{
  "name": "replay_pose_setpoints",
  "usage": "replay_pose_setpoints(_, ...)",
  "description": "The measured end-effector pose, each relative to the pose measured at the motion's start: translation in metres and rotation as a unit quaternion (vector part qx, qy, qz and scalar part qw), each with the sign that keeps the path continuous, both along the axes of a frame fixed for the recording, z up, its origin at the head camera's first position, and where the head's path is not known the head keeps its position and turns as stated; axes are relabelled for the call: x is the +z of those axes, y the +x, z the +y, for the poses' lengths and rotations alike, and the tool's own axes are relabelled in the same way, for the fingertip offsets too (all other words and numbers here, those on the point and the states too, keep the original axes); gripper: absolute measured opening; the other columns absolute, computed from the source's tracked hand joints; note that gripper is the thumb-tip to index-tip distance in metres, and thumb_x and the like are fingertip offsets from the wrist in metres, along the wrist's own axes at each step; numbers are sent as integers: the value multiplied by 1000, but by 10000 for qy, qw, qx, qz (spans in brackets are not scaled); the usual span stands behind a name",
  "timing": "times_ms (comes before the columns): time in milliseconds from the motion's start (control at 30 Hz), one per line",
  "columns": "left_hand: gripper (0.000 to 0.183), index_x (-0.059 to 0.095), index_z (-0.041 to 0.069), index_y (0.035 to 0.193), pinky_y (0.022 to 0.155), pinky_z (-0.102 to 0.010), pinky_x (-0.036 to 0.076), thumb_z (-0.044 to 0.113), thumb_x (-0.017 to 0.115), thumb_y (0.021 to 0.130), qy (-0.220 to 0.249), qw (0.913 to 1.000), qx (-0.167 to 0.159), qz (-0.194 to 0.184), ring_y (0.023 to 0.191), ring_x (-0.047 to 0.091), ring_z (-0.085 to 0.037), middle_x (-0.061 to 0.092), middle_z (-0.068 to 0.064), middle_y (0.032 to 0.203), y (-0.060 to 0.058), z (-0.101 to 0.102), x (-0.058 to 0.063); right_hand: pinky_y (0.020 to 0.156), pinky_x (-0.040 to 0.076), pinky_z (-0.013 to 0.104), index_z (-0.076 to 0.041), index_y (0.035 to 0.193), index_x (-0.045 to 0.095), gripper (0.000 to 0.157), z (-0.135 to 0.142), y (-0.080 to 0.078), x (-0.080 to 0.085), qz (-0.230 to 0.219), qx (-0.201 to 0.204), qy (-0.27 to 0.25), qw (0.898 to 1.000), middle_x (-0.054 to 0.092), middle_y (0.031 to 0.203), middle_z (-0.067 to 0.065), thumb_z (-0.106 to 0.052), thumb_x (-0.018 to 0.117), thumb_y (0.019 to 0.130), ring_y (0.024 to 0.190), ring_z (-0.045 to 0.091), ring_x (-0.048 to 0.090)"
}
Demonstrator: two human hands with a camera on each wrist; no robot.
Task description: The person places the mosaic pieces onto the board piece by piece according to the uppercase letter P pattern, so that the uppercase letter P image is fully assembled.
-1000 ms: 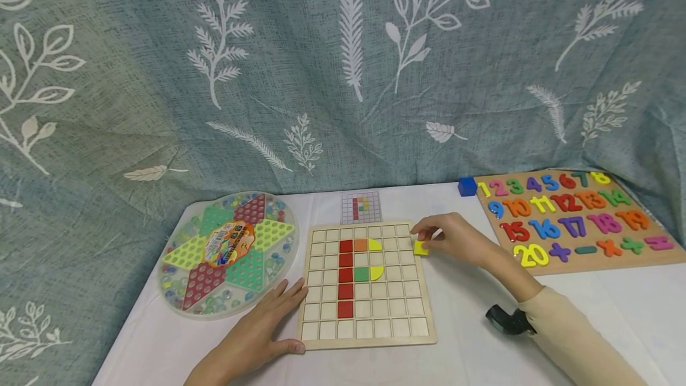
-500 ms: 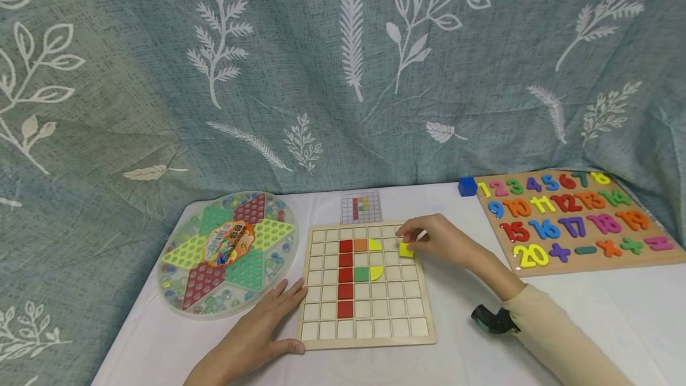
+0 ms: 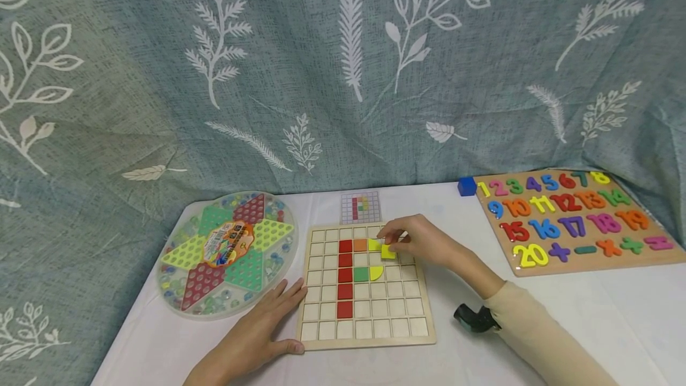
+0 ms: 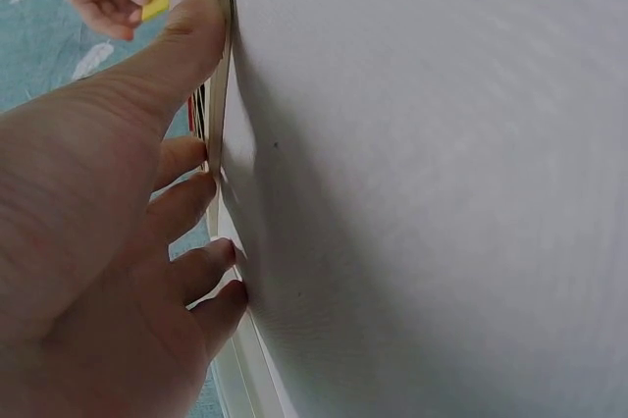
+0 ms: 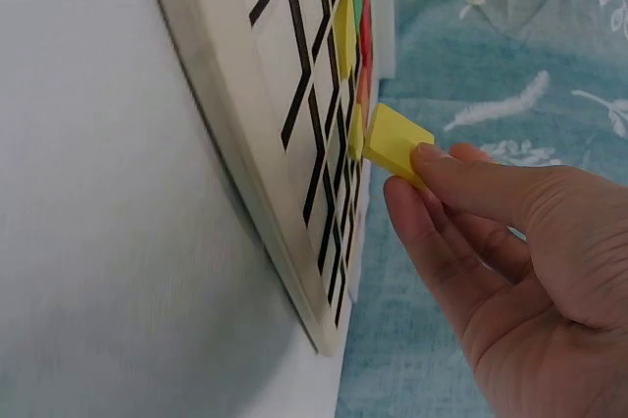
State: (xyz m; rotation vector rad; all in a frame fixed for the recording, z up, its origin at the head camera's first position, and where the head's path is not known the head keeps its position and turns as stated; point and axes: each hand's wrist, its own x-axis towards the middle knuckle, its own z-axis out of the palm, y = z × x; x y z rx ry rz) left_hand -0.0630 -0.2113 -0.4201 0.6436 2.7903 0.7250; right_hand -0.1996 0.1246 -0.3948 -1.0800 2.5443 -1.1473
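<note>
A wooden grid board lies flat on the white table. In it sit a column of red square tiles, an orange square tile, a green square tile and two yellow rounded tiles, one of them beside the green. My right hand pinches a yellow square tile between thumb and fingers, over the board's upper right part and apart from its surface in the right wrist view. My left hand rests at the board's left edge, thumb and fingertips touching the rim, fingers spread.
Behind the board lies a small pattern card. A round Chinese checkers set with marbles is at left. At right are a number puzzle board and a blue cube. A leaf-patterned curtain hangs behind the table.
My right hand has carried the yellow square tile leftward, from the board's right edge to beside the upper yellow rounded tile. My left hand has stayed in place.
</note>
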Motion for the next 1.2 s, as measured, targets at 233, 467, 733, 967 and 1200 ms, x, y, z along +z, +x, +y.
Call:
replay_pose_setpoints(233,96,41,12,150,111,-59,29,63,67,73,-41,10000,-4,11,145,23,-40,31,-2,159,0,0,0,76,56,23,-1,110,71,24,-8,1,-2,-59,108,-55,9999,70,94,3,4,70,87,86,12,63)
replay_pose_setpoints(467,96,41,12,150,111,-59,29,63,68,73,-58,10000,-4,4,145,23,-39,31,-2,159,0,-1,0,76,56,22,-2,109,71,22,-15,0,-4,-47,152,-35,9999,69,93,2,4,69,88,86,10,63)
replay_pose_setpoints(733,96,41,12,150,111,-59,29,63,68,74,-42,10000,-15,-14,146,22,-39,30,-1,159,0,-1,1,77,56,22,-1,111,71,23,-22,0,-7,-322,173,-96,9993,70,94,2,2,69,88,85,10,63)
replay_pose_setpoints(967,95,41,12,150,112,-60,28,62,68,73,-9,10000,28,-82,146,21,-39,30,-1,159,0,0,2,78,56,22,-2,110,71,22,-24,1,-8,-322,160,-1,9994,70,96,1,2,69,88,87,11,64)
replay_pose_setpoints(1200,96,41,12,150,112,-59,27,61,69,73,-39,9999,66,-128,146,21,-39,30,-2,159,0,0,3,77,56,21,-2,110,71,23,-24,3,-9,-282,83,47,9996,70,98,2,2,69,88,88,12,64)
